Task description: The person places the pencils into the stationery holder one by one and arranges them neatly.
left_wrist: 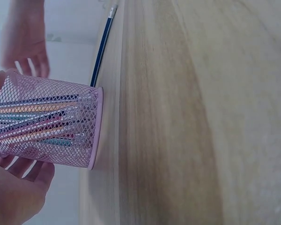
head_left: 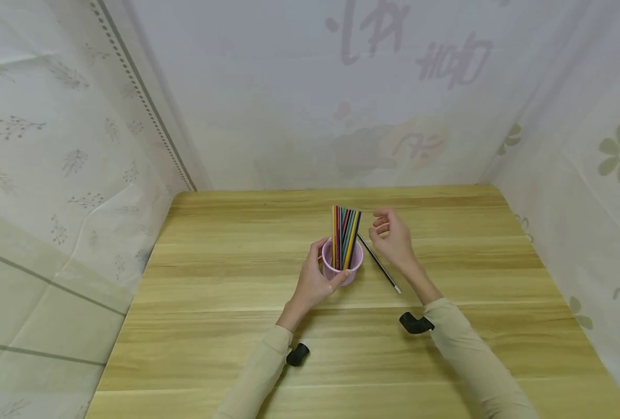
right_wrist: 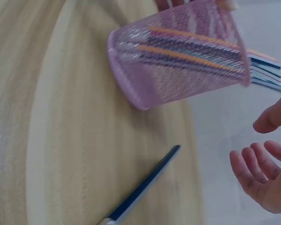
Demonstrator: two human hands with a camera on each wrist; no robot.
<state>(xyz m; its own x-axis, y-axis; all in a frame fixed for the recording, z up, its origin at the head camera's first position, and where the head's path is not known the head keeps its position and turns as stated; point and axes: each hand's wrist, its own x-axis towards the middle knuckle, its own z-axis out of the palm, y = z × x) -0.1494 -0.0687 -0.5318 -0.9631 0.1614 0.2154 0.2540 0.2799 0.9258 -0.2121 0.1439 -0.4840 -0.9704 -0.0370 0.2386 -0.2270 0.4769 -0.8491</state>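
My left hand [head_left: 314,280] grips a pink mesh pencil cup [head_left: 328,272], thumb on the near side and fingers round the far side. Several colored pencils [head_left: 348,235] stand in the cup and lean together, their upper ends above its rim. Whether the whole base touches the table cannot be made out. Just right of the pencil tops, my right hand [head_left: 395,240] is raised with loosely bent fingers and holds nothing. Below it a dark pencil [head_left: 379,263] with a pale end lies on the table, slanting beside the cup; the right wrist view also shows this pencil [right_wrist: 143,187].
The table [head_left: 210,291] has a wood-grain top. Patterned white cloth walls [head_left: 268,116] rise behind it and at both sides. A black fitting [head_left: 416,323] sits at the right sleeve cuff and another black fitting [head_left: 298,354] at the left.
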